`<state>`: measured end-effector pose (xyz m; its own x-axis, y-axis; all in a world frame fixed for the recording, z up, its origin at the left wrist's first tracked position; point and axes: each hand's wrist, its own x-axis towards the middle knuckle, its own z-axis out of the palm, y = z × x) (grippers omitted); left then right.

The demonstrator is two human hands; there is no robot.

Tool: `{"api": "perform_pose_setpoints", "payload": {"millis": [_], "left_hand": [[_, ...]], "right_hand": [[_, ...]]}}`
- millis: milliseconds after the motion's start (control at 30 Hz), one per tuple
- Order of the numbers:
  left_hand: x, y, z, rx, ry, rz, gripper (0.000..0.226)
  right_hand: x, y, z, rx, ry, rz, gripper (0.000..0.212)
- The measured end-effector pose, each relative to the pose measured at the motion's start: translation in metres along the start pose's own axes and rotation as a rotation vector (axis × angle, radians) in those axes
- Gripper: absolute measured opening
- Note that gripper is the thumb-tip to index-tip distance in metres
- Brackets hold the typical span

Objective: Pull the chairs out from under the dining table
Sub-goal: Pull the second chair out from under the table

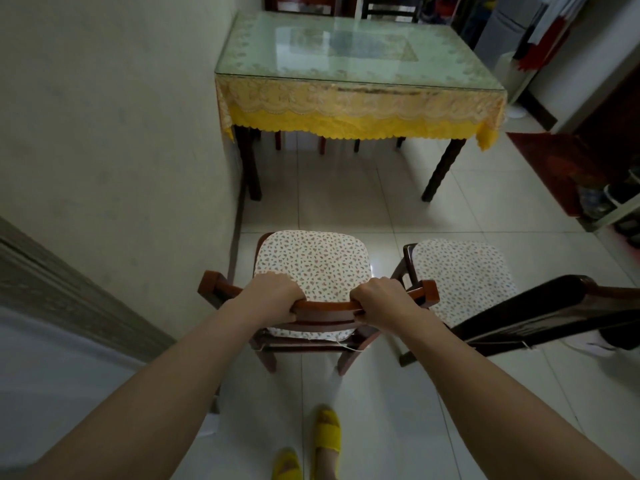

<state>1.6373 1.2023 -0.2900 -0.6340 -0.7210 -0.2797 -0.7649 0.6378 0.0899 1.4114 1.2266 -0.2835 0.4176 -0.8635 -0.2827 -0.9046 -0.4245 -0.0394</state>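
The left hand is curled tight over the top rail of a chair, fingers wrapped over the rail's far edge, knuckles up. The right hand grips the same rail just to the right of it, also closed around the wood, with a short bare stretch of rail between the two. Both forearms reach in from the bottom corners of the view.

The chair is red-brown wood, its back toward the person, and its seat carries a white cushion with small speckled print. It stands on the tiled floor, well clear of the counter and entirely out from under it.

Just right of this chair stands a second chair with a matching cushion, darker in frame, its back rail running off toward the right edge. It too is out on the open floor.

Beyond the held chair, the counter has a glass top over a pale patterned cloth, with a yellow lace-edged skirt hanging along the near side. Dark legs show beneath, and more chair legs are visible under its far side, where two chair backs rise behind the top.

Left of the held chair is a plain wall. Near its back legs, the person's feet wear yellow slippers.
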Motion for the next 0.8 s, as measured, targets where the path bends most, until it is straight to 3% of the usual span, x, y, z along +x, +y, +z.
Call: {"api": "perform_pose_setpoints", "payload": {"millis": [500, 800], "left_hand": [[-0.01, 0.004, 0.01, -0.065, -0.097, -0.029, 0.015], [-0.011, -0.006, 0.016, -0.178, -0.143, -0.04, 0.034]], "right_hand": [[-0.008, -0.009, 0.016, 0.043, -0.004, 0.026, 0.005], [-0.007, -0.014, 0.017, 0.062, -0.013, 0.042, 0.006]]}}
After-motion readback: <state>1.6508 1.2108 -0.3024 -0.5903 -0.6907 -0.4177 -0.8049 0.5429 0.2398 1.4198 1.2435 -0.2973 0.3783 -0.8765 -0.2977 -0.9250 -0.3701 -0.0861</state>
